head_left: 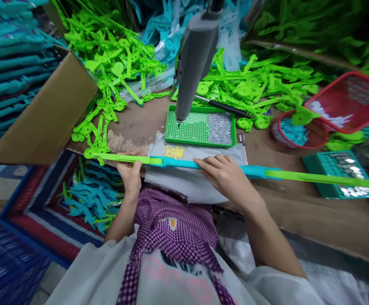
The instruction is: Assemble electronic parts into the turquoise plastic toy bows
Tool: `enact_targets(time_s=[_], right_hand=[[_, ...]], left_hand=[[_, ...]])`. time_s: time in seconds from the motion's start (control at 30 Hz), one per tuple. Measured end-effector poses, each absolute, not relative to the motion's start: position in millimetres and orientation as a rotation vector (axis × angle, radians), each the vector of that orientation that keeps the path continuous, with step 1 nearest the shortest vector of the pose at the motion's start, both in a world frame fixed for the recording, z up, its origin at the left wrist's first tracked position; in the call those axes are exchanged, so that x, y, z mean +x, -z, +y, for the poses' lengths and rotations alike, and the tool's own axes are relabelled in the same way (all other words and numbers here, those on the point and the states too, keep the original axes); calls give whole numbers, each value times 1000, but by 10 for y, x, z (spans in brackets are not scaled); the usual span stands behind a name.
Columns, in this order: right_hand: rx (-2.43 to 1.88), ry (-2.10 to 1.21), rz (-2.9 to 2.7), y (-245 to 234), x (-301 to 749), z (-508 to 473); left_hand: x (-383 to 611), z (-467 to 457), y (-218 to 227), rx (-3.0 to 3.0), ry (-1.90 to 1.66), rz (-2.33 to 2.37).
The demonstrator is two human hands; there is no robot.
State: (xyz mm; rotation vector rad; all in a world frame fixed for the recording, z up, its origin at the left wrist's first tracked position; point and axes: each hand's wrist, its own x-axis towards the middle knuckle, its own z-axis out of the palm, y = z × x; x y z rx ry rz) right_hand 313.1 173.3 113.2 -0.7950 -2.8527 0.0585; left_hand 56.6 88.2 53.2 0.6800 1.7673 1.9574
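Note:
A long plastic piece with a blue middle (184, 163) and a green arm at each end lies level across the front of the bench. My left hand (130, 174) is closed round its left green arm. My right hand (225, 176) grips the blue middle from above, the thumb hidden behind the palm. Beneath the piece is a grey cloth (197, 182) with a yellow cartoon figure. A grey electric screwdriver (194, 59) hangs tip down over a green tray (184, 142), whose right part is filled with small silvery screws (219, 127).
Heaps of green plastic parts (114, 63) cover the bench's back. A black-handled tool (229, 108) lies behind the tray. At right are red baskets (298, 144) and a teal box (318, 173) with round metal pieces. A cardboard flap (48, 114) stands left; a crate of assembled pieces (89, 195) sits below.

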Motion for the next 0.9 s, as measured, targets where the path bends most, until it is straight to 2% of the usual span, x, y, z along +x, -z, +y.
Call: enact_targets(time_s=[0.33, 0.67, 0.9], right_hand=[[-741, -18, -2838, -1113, 3151, 1704], [-715, -7, -2851, -1110, 3172, 1693], [-712, 8, -2841, -1128, 3149, 1708]], left_hand=[[572, 833, -491, 795, -1976, 1918], [616, 811, -566, 748, -1941, 1874], [603, 847, -569, 605, -2102, 1681]])
